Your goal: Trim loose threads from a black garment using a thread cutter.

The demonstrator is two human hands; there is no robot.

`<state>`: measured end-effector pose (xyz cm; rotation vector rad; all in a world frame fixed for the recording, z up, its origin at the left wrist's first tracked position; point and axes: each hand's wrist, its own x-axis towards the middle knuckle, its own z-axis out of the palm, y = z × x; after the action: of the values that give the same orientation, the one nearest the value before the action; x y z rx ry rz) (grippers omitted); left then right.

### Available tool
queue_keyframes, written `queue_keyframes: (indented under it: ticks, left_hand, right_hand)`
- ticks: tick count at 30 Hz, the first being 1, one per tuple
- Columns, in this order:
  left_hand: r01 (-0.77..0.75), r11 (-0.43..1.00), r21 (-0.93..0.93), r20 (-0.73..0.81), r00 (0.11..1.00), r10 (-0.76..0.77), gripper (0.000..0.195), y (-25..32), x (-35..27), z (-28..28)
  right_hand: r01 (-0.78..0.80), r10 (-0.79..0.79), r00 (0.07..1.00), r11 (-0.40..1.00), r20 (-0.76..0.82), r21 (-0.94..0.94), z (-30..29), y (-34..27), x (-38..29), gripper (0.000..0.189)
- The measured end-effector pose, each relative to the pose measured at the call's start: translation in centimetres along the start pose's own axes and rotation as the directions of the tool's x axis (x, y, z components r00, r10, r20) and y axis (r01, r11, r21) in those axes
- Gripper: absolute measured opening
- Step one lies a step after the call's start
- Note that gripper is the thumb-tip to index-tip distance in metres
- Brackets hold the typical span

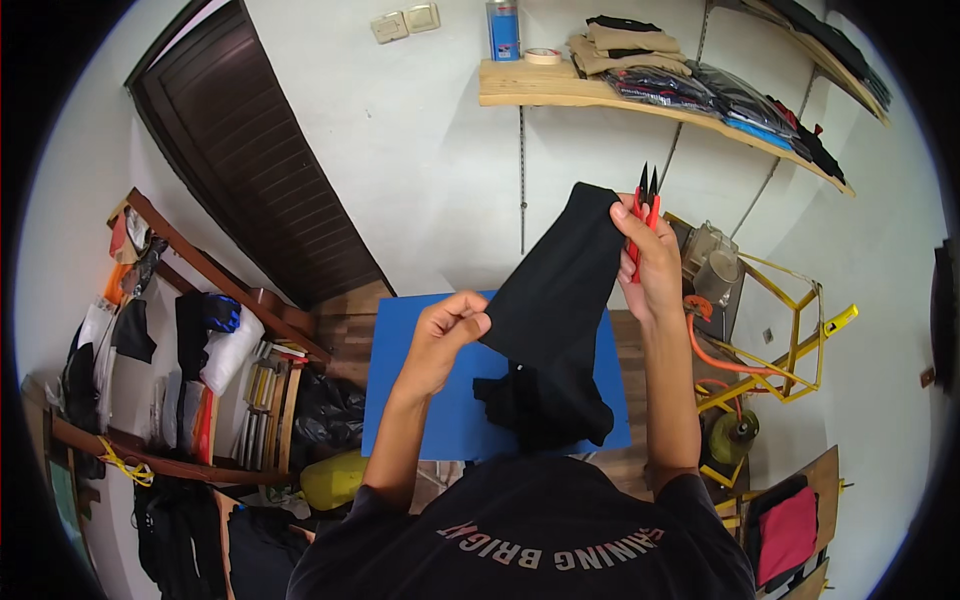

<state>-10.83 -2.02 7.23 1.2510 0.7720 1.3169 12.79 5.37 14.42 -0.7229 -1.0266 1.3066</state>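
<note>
A black fabric piece, perhaps part of a garment, is stretched between my two hands above a blue tabletop. My left hand pinches its lower left corner between thumb and fingers. Up at the top right corner, my right hand grips the cloth with thumb and forefinger. The same hand also holds red-handled thread snips against the palm, dark blades pointing up and slightly apart. The rest of the black cloth hangs down and lies bunched on the table near my chest.
A wooden shelf on the wall carries folded clothes, a blue can and a tape roll. A yellow metal frame and a green gas cylinder stand right. A cluttered rack stands left, near a dark door.
</note>
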Motion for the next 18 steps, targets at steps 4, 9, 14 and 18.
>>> queue_keyframes:
  ticks: [4,9,14,18]
  left_hand:
    - [-0.091,0.978,-0.186,-0.110,0.991,0.071,0.011,1.7,0.2,0.8]
    - [-0.110,0.965,-0.239,-0.121,0.989,0.082,0.020,2.4,0.1,0.2]
    - [-0.089,0.946,-0.313,-0.154,0.987,0.041,0.020,3.0,0.2,0.9]
    - [-0.083,0.948,-0.308,-0.149,0.988,0.038,0.021,2.2,0.8,1.2]
  right_hand:
    - [-0.023,0.021,0.999,0.998,0.046,0.050,1.6,-0.1,0.9,0.029]
    - [-0.049,0.043,0.998,0.992,0.055,0.119,2.0,0.9,1.9,0.030]
    - [-0.045,0.035,0.998,0.985,0.059,0.168,1.5,1.4,1.9,0.026]
    - [0.053,-0.047,0.998,0.978,-0.033,0.204,1.6,1.4,1.3,0.018]
